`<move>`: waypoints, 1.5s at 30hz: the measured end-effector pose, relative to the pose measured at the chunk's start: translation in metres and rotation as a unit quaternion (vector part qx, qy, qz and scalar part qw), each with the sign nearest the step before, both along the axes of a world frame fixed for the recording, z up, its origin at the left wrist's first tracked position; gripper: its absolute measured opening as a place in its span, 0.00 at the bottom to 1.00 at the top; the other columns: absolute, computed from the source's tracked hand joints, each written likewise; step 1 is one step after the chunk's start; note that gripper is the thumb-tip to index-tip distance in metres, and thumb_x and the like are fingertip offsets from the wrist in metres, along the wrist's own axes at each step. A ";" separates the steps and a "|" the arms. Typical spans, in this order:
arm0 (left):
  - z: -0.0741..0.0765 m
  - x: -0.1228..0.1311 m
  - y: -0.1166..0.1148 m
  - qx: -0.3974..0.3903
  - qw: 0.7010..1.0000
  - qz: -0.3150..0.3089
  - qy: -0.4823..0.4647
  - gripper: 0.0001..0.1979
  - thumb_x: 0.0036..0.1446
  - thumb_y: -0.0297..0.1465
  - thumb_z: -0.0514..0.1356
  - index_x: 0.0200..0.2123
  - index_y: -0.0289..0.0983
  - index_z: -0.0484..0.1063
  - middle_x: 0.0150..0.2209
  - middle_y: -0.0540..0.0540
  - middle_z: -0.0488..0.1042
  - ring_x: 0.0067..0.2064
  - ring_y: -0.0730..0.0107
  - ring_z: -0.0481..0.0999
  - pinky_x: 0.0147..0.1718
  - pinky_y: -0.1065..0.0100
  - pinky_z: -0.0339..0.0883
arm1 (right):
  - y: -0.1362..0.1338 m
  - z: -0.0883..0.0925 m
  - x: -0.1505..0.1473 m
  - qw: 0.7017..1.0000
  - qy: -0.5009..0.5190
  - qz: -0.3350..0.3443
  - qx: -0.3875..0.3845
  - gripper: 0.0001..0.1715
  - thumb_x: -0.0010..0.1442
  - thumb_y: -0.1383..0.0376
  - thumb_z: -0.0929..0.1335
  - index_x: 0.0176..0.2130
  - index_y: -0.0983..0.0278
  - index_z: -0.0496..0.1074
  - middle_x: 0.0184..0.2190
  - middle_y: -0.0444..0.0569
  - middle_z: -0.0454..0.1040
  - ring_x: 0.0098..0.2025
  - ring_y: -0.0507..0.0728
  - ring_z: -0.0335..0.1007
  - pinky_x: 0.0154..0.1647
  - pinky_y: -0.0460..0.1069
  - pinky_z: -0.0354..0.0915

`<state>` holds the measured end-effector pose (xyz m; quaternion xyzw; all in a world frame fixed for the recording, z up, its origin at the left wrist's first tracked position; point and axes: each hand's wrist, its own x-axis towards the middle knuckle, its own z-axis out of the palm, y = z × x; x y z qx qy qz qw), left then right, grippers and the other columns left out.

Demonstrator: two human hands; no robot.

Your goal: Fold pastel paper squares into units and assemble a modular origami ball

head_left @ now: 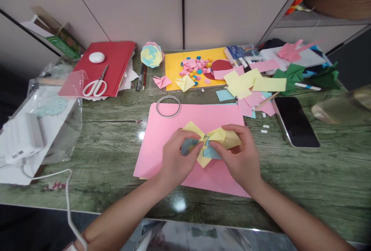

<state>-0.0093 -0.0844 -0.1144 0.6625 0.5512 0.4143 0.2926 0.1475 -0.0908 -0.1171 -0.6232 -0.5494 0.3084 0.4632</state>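
Note:
Between both hands is a folded origami piece [205, 161] made of yellow and light blue paper, held just over a pink paper stack [162, 162]. My left hand [178, 156] pinches its left side, thumb and fingers closed on the blue and yellow folds. On the other side my right hand [243, 156] grips it, with the thumb on a blue flap and the fingers behind the yellow part. Part of the piece is hidden by the fingers. A silver ring [168, 106] lies on the stack's upper left.
Scissors [97, 85] rest on a red folder [87, 67] at back left. A finished paper ball [152, 55] stands near a yellow sheet [174, 65] with small folded pieces. Paper scraps [243, 83], a phone [296, 121] and a bottle [342, 108] are right; a white cable [68, 193] runs left.

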 end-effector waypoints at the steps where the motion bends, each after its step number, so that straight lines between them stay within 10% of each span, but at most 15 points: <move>1: 0.000 0.000 -0.001 0.000 1.000 0.000 -0.006 0.06 0.50 0.27 0.62 0.32 0.40 0.69 0.30 0.51 0.72 0.31 0.72 0.71 0.28 0.71 0.64 | 0.000 0.000 0.000 1.000 0.009 -0.004 -0.001 0.19 0.47 0.65 0.72 0.40 0.56 0.66 0.35 0.44 0.69 0.31 0.54 0.67 0.25 0.48 0.67; 37: -0.001 0.004 0.006 -0.176 0.952 0.020 -0.251 0.16 0.42 0.26 0.66 0.35 0.40 0.65 0.33 0.51 0.70 0.33 0.72 0.71 0.30 0.71 0.67 | 0.003 0.001 -0.003 0.988 0.143 0.004 -0.059 0.25 0.43 0.66 0.73 0.42 0.56 0.63 0.33 0.43 0.68 0.30 0.55 0.68 0.26 0.49 0.69; 45: -0.008 0.002 0.004 -0.200 0.936 -0.011 -0.291 0.07 0.53 0.31 0.59 0.37 0.41 0.66 0.32 0.49 0.70 0.31 0.70 0.71 0.28 0.69 0.67 | 0.003 -0.001 -0.002 0.985 0.162 0.011 -0.059 0.25 0.44 0.66 0.72 0.42 0.56 0.62 0.32 0.43 0.68 0.30 0.55 0.69 0.27 0.50 0.70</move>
